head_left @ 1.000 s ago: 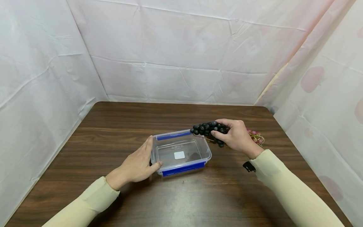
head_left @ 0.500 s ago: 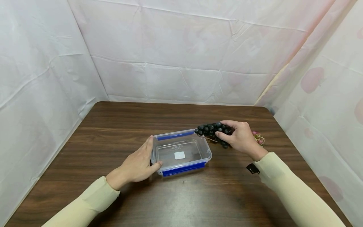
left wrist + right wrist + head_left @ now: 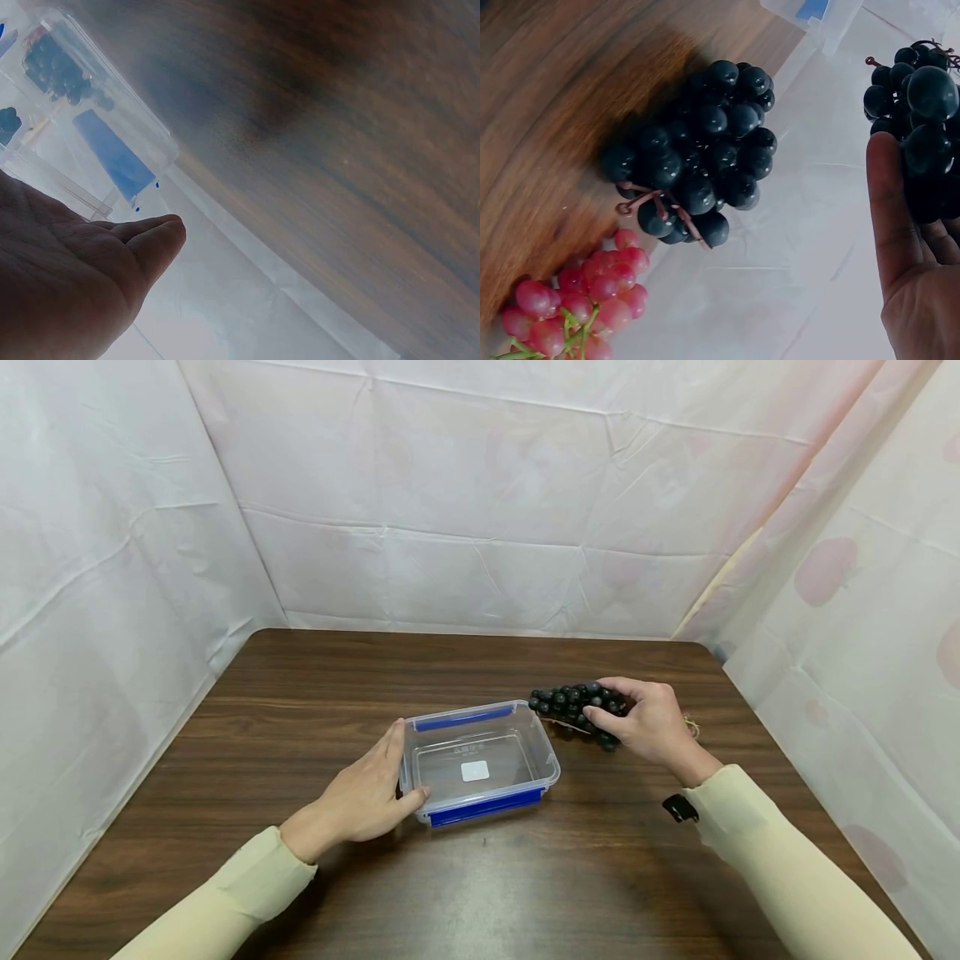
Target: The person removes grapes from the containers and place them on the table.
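My right hand [image 3: 648,722] pinches a bunch of black grapes [image 3: 573,702] between thumb and fingers, just right of a transparent plastic box [image 3: 553,764]. In the right wrist view this held bunch [image 3: 930,97] is at the right edge. A second bunch of black grapes [image 3: 697,157] appears there, near the tabletop; in the head view I cannot clearly separate it from the held one. My left hand [image 3: 356,797] rests against the left side of the lidless box, fingers straight, thumb at its near left corner. Through the box wall, dark grapes [image 3: 60,67] show in the left wrist view.
A bunch of pink grapes [image 3: 592,292] with green stems lies beside the black ones; the right hand mostly hides it in the head view. Blue latches [image 3: 487,806] line the box's long sides. White sheeting [image 3: 480,585] encloses the brown wooden table [image 3: 337,668].
My right hand has moved rightward with the black grapes, from over the box's far right corner to beside it, covering more of the pink grapes. The left hand and box have stayed put.
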